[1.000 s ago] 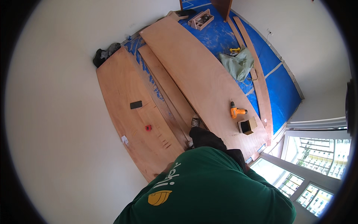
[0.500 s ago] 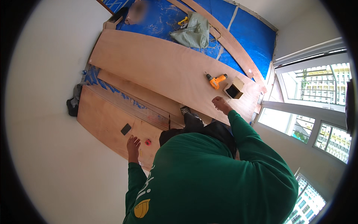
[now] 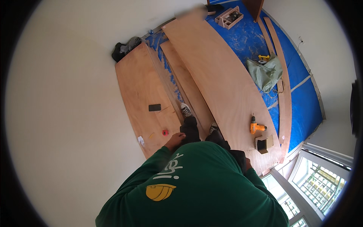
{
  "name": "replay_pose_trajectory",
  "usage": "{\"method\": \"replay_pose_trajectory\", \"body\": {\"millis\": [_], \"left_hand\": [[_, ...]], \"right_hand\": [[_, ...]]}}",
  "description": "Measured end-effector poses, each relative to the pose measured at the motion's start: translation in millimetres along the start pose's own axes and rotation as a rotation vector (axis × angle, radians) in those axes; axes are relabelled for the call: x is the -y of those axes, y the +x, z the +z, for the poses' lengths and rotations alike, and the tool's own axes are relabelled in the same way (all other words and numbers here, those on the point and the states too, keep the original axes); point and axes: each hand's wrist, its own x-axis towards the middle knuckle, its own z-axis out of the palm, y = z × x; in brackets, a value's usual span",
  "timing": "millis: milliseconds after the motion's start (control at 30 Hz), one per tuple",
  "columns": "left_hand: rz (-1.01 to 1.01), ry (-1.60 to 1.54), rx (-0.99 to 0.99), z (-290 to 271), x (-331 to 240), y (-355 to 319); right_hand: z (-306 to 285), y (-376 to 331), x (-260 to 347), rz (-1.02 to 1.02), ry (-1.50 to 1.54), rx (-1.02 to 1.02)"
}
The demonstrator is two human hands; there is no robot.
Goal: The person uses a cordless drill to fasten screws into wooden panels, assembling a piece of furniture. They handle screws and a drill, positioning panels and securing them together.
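My left hand (image 3: 175,140) is beside my dark trouser leg (image 3: 190,131), fingers drawn together; whether anything is in them does not show. A red tape measure (image 3: 165,132) lies just beyond it on the left plywood sheet (image 3: 136,81), with a dark phone (image 3: 154,108) farther up and a thin yellow pencil-like stick (image 3: 152,135) nearby. Only a sliver of my right hand (image 3: 248,165) shows past my right knee, its fingers hidden. The orange cordless drill (image 3: 258,127) and an open cardboard box (image 3: 263,144) rest on the large board (image 3: 215,72), apart from that hand.
Blue sheeting (image 3: 304,108) covers the floor at the right, under long wooden strips (image 3: 286,113) and a grey-green sack (image 3: 266,73). A wooden toolbox (image 3: 228,17) stands at the back. A dark bag (image 3: 121,51) sits by the left wall. Windows (image 3: 321,181) are at lower right.
The view has turned, so the boards now run away from me. My left hand has come in beside my leg; my right hand has drawn back from near the cardboard box.
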Motion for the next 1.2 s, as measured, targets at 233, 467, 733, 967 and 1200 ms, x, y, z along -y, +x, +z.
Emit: {"method": "replay_pose_trajectory", "body": {"millis": [233, 467, 733, 967, 1200], "left_hand": [[-0.217, -0.645, -0.092, -31.2, 23.2, 27.8], [-0.267, -0.304, 0.105, -55.9, 71.2, 38.7], [-0.140, -0.657, 0.010, -73.7, 114.9, 60.6], [-0.060, -0.470, -0.026, -76.2, 119.3, 85.3], [-0.148, -0.455, -0.063, -88.4, 61.1, 80.8]], "right_hand": [[35.3, -4.6, 129.0, -0.334, -0.188, -0.017], [93.3, -32.8, 236.2, -0.411, 0.027, -0.150], [114.4, 30.0, 218.2, -0.619, -0.616, 0.234], [130.5, -8.2, 236.4, -0.335, -0.239, 0.011], [126.4, -1.3, 227.5, -0.326, -0.236, 0.031]]}}
